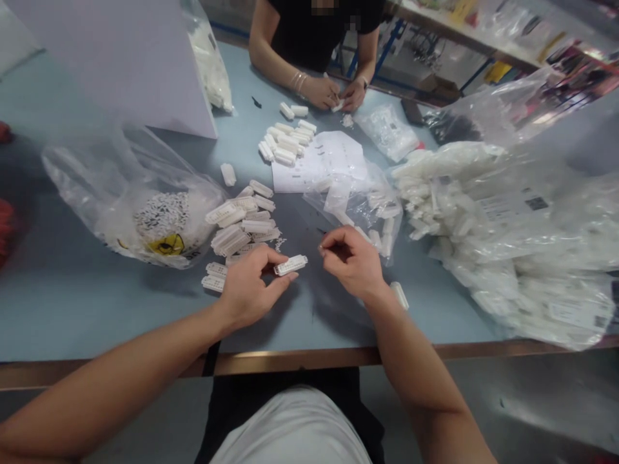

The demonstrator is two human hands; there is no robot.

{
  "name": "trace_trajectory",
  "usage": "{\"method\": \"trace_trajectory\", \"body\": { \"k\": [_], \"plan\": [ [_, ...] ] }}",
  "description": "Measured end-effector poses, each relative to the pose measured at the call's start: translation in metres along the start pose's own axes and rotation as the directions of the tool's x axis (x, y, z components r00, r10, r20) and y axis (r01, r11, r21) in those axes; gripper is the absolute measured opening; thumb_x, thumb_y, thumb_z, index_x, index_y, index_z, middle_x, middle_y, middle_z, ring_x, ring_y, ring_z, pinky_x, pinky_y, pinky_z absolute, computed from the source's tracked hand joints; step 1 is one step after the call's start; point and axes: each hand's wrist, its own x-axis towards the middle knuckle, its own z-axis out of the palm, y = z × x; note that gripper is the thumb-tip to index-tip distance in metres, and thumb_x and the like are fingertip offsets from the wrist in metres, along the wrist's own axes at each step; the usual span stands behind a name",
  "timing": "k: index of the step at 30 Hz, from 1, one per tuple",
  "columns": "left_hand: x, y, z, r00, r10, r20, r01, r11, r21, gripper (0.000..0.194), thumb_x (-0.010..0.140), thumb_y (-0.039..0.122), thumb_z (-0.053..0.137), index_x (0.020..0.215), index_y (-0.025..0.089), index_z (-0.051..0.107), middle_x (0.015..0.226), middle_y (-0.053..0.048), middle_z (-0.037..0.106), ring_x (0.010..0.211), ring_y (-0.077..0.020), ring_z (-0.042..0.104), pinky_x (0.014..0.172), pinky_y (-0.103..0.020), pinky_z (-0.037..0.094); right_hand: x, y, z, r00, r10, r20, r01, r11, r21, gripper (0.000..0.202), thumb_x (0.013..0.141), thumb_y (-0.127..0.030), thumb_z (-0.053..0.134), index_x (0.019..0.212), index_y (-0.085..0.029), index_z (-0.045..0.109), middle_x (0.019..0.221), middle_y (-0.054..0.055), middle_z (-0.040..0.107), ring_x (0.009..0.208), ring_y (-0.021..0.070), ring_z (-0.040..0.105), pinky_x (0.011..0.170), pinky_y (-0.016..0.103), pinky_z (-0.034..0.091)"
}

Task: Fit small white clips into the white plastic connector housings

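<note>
Between thumb and fingers, my left hand holds a white plastic connector housing, its face with rows of small openings turned up. To its right, apart from the housing, my right hand is closed in a pinch; whatever sits at its fingertips is too small to name. Just beyond my left hand lies a pile of similar white housings, with tiny white pieces scattered at its right edge. One more white housing rests beside my right wrist.
A clear bag of tiny dark-and-white parts lies at left. Large bags of white parts crowd the right. Further back are a printed sheet, a heap of housings and a co-worker's hands. A grey panel stands back left.
</note>
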Motion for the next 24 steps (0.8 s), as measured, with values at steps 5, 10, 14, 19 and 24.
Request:
{"method": "trace_trajectory", "body": {
  "k": [5, 10, 14, 19, 24],
  "plan": [
    [0.002, -0.001, 0.0, 1.0, -0.009, -0.005, 0.009, 1.0, 0.014, 0.018, 0.078, 0.037, 0.073, 0.086, 0.021, 0.066, 0.079, 0.0, 0.071, 0.066, -0.0155, 0.065, 0.061, -0.026, 0.054, -0.009, -0.011, -0.003, 0.988, -0.091, 0.128, 0.104, 0.989, -0.104, 0.007, 0.091, -0.017, 0.057, 0.095, -0.021, 0.06, 0.086, 0.001, 0.067, 0.071, 0.0126, 0.06, 0.065, 0.025, 0.048],
    [0.002, -0.002, 0.0, 1.0, 0.012, 0.0, -0.012, 1.0, 0.029, 0.018, 0.079, 0.037, 0.073, 0.088, 0.022, 0.067, 0.082, 0.0, 0.072, 0.07, -0.0169, 0.067, 0.063, -0.027, 0.055, -0.011, -0.009, -0.002, 0.933, -0.276, 0.231, 0.326, 0.92, -0.217, 0.01, 0.1, -0.015, 0.046, 0.1, -0.021, 0.055, 0.095, 0.006, 0.064, 0.089, 0.0182, 0.061, 0.078, 0.031, 0.051],
    [0.001, -0.001, -0.001, 0.999, 0.036, 0.011, -0.037, 0.997, 0.06, 0.018, 0.081, 0.037, 0.07, 0.089, 0.022, 0.067, 0.083, -0.001, 0.073, 0.072, -0.0174, 0.067, 0.064, -0.028, 0.056, -0.013, -0.005, 0.0, 0.89, -0.364, 0.275, 0.444, 0.829, -0.34, 0.015, 0.101, -0.011, 0.042, 0.104, -0.019, 0.054, 0.097, 0.01, 0.061, 0.093, 0.0219, 0.057, 0.083, 0.037, 0.051],
    [0.0, -0.003, 0.0, 0.999, 0.041, 0.024, -0.043, 0.995, 0.089, 0.019, 0.083, 0.041, 0.068, 0.089, 0.022, 0.066, 0.084, -0.002, 0.072, 0.074, -0.018, 0.067, 0.065, -0.028, 0.055, -0.017, -0.011, 0.001, 0.857, -0.382, 0.345, 0.509, 0.733, -0.452, 0.02, 0.1, -0.009, 0.041, 0.106, -0.017, 0.058, 0.096, 0.011, 0.061, 0.092, 0.0241, 0.054, 0.084, 0.039, 0.05],
    [-0.001, -0.006, 0.0, 0.995, 0.098, 0.02, -0.1, 0.986, 0.136, 0.017, 0.084, 0.038, 0.067, 0.091, 0.023, 0.066, 0.085, -0.002, 0.072, 0.075, -0.0184, 0.066, 0.068, -0.03, 0.054, -0.016, -0.019, 0.002, 0.826, -0.396, 0.402, 0.56, 0.667, -0.492, 0.023, 0.099, -0.008, 0.038, 0.104, -0.013, 0.06, 0.093, 0.012, 0.063, 0.089, 0.0246, 0.053, 0.082, 0.039, 0.05]
  ]
}}
